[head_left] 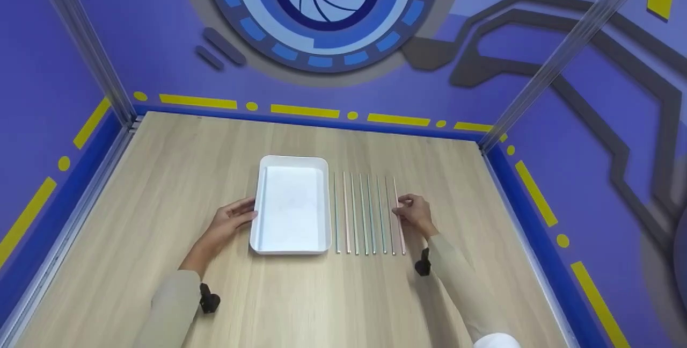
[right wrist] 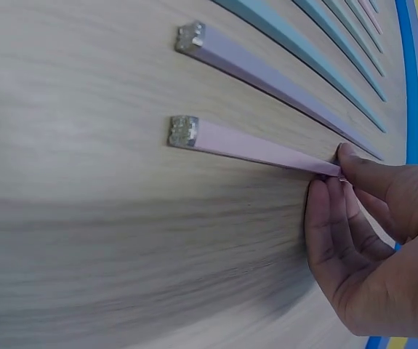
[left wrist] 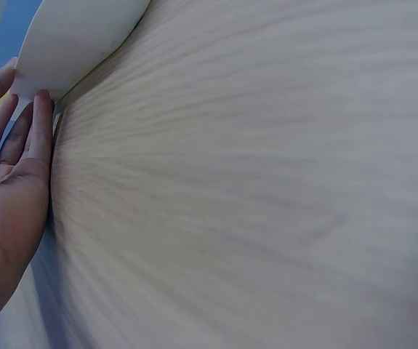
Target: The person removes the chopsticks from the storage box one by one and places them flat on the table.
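A white rectangular tray [head_left: 292, 208] lies on the wooden table. Its left wall is touched by the fingertips of my left hand [head_left: 232, 222], whose fingers are fairly straight; the left wrist view shows that hand [left wrist: 12, 196] against the tray's outer side [left wrist: 78, 43]. Right of the tray, several pastel chopsticks lie side by side in a row. The rightmost, a pink chopstick [right wrist: 259, 150] with a silvery end, is pinched between the thumb and fingers of my right hand [head_left: 416, 214]. Beside it lies a lilac chopstick [right wrist: 281, 87], then a teal chopstick [right wrist: 296, 43].
The wooden table [head_left: 300, 299] meets blue-purple walls at the back and sides. Metal posts [head_left: 563, 63] stand at the back corners. A small black device [head_left: 209, 299] is worn at the left wrist, and another black device [head_left: 423, 263] at the right.
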